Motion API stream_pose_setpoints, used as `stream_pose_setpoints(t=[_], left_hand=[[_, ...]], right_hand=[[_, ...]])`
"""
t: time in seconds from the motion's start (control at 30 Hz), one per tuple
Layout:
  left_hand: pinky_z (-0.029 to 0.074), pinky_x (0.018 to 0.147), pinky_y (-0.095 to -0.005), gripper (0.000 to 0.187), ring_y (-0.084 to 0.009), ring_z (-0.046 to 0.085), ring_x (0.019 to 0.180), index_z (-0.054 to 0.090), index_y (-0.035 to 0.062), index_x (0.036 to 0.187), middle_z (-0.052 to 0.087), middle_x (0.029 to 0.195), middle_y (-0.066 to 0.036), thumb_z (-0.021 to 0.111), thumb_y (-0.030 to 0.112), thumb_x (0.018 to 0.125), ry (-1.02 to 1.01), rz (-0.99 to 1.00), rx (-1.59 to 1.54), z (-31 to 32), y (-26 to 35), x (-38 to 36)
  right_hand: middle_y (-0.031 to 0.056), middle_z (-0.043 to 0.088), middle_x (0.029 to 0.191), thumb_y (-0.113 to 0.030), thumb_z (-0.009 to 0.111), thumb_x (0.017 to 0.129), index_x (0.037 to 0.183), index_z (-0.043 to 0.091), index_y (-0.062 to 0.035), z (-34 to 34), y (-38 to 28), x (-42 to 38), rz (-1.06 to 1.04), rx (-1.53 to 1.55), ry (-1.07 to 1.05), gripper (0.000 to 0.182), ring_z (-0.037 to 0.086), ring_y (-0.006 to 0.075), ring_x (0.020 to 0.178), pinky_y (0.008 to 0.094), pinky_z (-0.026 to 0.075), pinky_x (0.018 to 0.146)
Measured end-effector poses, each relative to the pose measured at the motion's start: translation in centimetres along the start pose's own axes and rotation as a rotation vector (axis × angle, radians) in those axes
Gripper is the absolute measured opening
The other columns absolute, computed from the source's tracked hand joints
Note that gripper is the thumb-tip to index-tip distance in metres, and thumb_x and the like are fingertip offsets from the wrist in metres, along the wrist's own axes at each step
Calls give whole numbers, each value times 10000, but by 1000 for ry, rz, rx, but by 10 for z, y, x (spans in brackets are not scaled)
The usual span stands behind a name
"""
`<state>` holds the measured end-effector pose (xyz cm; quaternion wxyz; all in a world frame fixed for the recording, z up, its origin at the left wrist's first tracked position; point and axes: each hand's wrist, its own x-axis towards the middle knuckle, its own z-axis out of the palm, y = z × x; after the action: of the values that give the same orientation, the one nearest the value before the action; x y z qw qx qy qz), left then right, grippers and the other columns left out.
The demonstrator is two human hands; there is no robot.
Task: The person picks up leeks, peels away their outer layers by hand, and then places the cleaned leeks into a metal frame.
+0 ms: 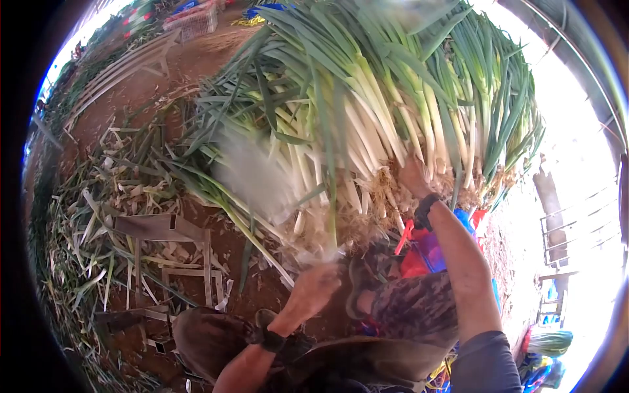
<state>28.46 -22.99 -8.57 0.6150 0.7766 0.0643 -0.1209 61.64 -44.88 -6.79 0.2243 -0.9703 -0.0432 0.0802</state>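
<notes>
Leeks (367, 124) lie in a big heap right in front of the person, white stalks and root ends turned toward the camera, green tops fanning away to the upper right. Nearest the camera, the left hand (316, 287) is closed around the root end of a leek stalk (262, 177) pulled out of the pile; the stalk is smeared by motion blur, so its outline is unclear. A dark band sits on that wrist. The right hand (414, 175) reaches higher, into the root ends of the heap, fingers buried among the stalks; whether it grips one cannot be told. It wears a dark wristwatch (426, 211). Between the arms are the person's camouflage-patterned knees, and just beyond them a red and blue crate (426, 252) under the pile's edge. The ground (216, 242) is bare reddish-brown earth, littered to the left with trimmed leaves and peelings (85, 223). A low wooden frame (167, 252) lies flat on it. Farther off, a wooden bench (131, 65) and a mesh crate (196, 19) stand on the dirt, outdoors in bright, washed-out daylight.
</notes>
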Motion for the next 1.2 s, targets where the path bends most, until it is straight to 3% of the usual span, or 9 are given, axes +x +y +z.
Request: stream_pose_setpoints(t=[0.27,0.33,0.53,0.6,0.8,0.93,0.97,1.07,1.2], left_hand=[[521,839,-304,384,-175,643,975,578,-28,1267,683,1076,-130,656,160,942,-10,-5,16,3,5,5],[515,832,-299,405,-170,637,964,559,-34,1285,678,1078,-123,648,182,955,-2,10,-14,9,-1,11],[455,886,-461,329,-431,585,1004,586,-14,1063,620,1051,-240,506,285,951,16,39,-89,11,3,11],[490,791,-264,450,-132,603,948,540,-21,1314,654,1047,-86,603,289,994,-34,-74,-138,9,-2,13],[527,810,-303,493,-164,632,917,533,27,1310,653,1009,-65,595,390,982,272,-244,-991,-2,34,11],[571,749,-350,394,-178,645,809,548,34,1223,636,908,-60,641,310,958,180,-179,-1258,-15,26,15],[580,696,-359,314,-176,640,747,554,37,1169,617,854,-53,641,246,951,258,-262,-1174,-16,23,14],[576,556,-363,154,-175,628,620,567,43,1053,558,732,-31,631,102,926,394,-361,-1110,-21,21,12],[578,571,-357,174,-176,628,617,563,34,1067,581,748,-47,633,112,928,374,-320,-1043,-21,9,4]], right_hand=[[242,596,997,-37,559,843,1442,263,109,-4,-51,-60,-443,-461,51,684,646,334,904,417,553,777],[246,580,1087,-161,561,920,1440,262,101,-49,-134,-125,-75,-173,-462,655,640,305,961,354,569,753],[93,617,954,-330,585,946,1260,489,25,-7,-109,-104,113,657,-800,484,623,234,646,289,579,571],[100,622,924,-326,616,921,1162,519,14,2,-104,-110,-6,537,-781,428,628,221,681,288,568,572],[101,612,840,-401,689,854,1028,642,-3,41,-117,-139,-567,-208,-739,436,620,206,807,343,520,723],[129,606,847,-461,645,881,960,622,-41,33,-109,-120,-824,71,-753,429,606,278,798,422,523,768],[164,622,1006,-409,604,918,1058,625,-21,6,-146,-117,-476,-510,-577,414,601,311,934,462,506,870],[228,575,1241,-295,611,901,1335,472,6,20,-107,-57,-459,-421,240,546,538,331,1207,489,454,994],[171,703,1044,-240,674,806,1160,585,5,5,-87,-23,-237,-533,-36,440,700,296,938,467,532,826]])
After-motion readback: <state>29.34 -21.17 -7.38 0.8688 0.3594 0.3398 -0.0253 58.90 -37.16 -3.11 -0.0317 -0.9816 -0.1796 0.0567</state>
